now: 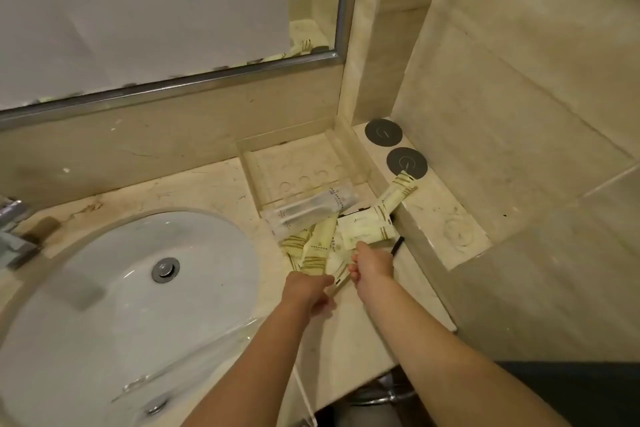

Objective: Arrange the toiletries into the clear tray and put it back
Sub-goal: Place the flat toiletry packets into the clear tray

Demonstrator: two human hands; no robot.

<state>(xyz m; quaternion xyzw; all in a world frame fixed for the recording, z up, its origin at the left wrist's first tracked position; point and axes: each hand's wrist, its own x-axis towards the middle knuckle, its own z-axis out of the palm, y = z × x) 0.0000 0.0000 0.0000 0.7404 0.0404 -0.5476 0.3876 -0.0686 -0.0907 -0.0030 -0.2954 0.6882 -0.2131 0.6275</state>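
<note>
Beside the sink [131,274], our left hand [306,289] and right hand [370,262] pinch packets [313,250]; loose ones could slide into it.

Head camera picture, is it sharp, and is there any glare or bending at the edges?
Head view: soft overall, print on the packets unreadable; wide-angle bends the mirror frame and sink rim; dim warm light, a mild sheen in the basin, no harsh glare; both hands slightly blurred.

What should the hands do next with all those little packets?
Probably lift one packet from the pile into the clear tray. The tray looks almost empty, the packets lie scattered on the counter in front of it, and both hands, left and right, already touch them.
</note>
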